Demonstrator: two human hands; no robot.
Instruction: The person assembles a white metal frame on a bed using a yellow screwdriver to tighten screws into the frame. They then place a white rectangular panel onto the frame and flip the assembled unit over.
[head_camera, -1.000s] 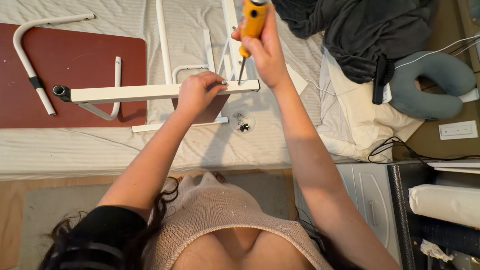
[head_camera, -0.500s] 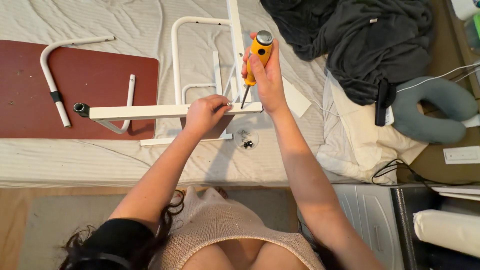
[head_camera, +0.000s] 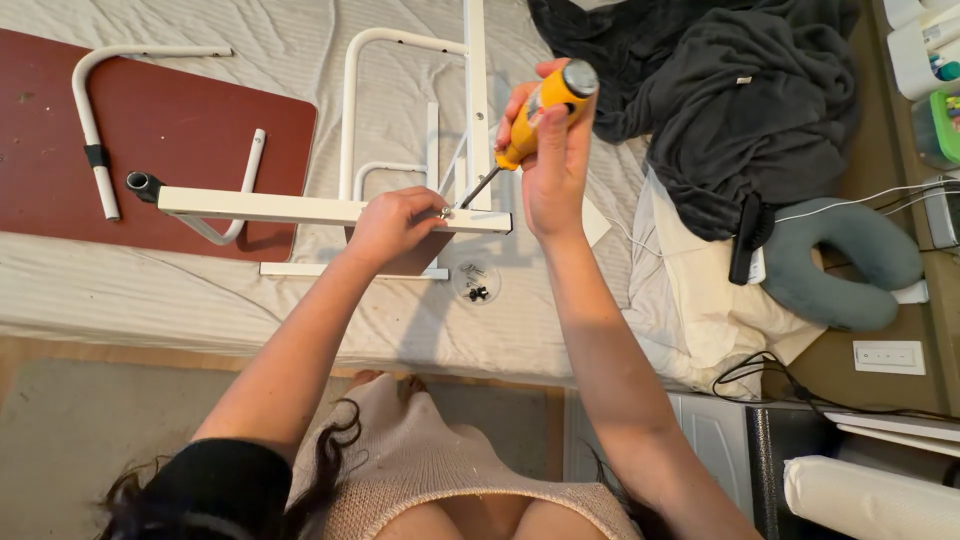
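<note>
My right hand (head_camera: 552, 160) grips a yellow-handled screwdriver (head_camera: 540, 112), its tip angled down to the right end of a white square metal bar (head_camera: 270, 207). My left hand (head_camera: 395, 228) rests on that bar right by the tip, fingers pinching a small screw there. The bar belongs to a white tube frame (head_camera: 400, 110) lying on a bed with a cream sheet (head_camera: 150, 300). A small clear bag of screws (head_camera: 476, 283) lies just below the bar's end.
A dark red board (head_camera: 170, 130) lies at the left with a bent white tube (head_camera: 95, 130) on it. At the right are a dark grey blanket (head_camera: 740, 100), a grey neck pillow (head_camera: 850, 270), cables and a white pillow (head_camera: 690, 310).
The view has shifted, so the frame and hands sit lower in the picture. The screwdriver stays at the bar's right end; my left hand stays on the bar.
</note>
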